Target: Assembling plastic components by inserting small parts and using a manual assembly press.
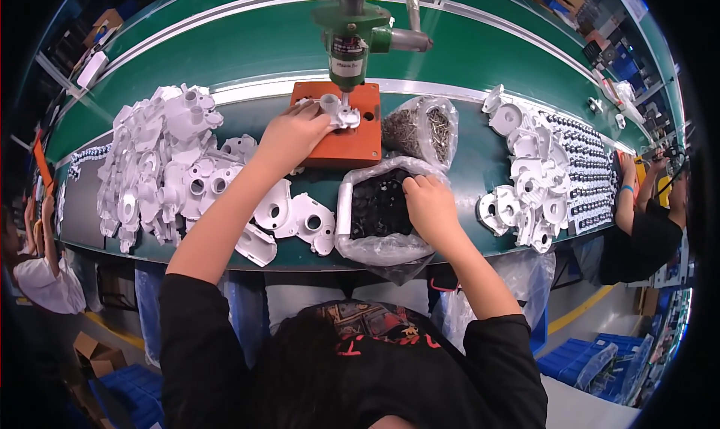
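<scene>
My left hand (300,133) holds a white plastic housing (345,118) down on an orange fixture block (345,148). Right above that housing is the tip of a green press spindle (347,69). My right hand (429,202) is at the right side of an open clear plastic bag (386,249) of small black parts (381,204). Its fingers are closed together, and what they pinch, if anything, is hidden. Behind this bag another clear bag holds many thin metal pins or screws (437,129).
Left of the block rises a large heap of white housings (161,174). More white housings (529,178) lie at the right, beside rows of small dark-and-white parts (589,170). Other people work at both ends: a white sleeve (52,286) left, an arm (625,200) right.
</scene>
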A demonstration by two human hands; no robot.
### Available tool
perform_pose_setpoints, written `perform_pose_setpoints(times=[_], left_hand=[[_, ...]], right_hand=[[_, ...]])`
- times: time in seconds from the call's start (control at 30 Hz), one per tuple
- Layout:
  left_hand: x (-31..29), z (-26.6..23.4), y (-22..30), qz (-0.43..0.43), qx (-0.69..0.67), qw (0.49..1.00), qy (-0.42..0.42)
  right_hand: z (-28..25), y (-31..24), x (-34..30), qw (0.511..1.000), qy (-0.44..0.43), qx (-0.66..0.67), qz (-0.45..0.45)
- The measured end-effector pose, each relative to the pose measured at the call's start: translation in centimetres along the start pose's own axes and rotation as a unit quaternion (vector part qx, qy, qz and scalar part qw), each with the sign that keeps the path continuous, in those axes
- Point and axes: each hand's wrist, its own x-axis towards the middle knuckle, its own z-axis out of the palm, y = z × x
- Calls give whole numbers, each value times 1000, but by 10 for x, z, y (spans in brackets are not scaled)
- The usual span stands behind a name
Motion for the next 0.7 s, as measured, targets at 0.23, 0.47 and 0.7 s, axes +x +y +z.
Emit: perform_pose_setpoints(times=[0.23,0.47,0.7], left_hand=[[-2,-5,1,-28,-90,994,-47],[-6,-5,8,-15,-56,997,-42],[-4,-3,9,-13,-67,996,-58]], right_hand=[[-18,7,7,985,-8,171,35],[-48,-3,52,906,-8,421,40],[-12,-25,143,907,113,398,83]])
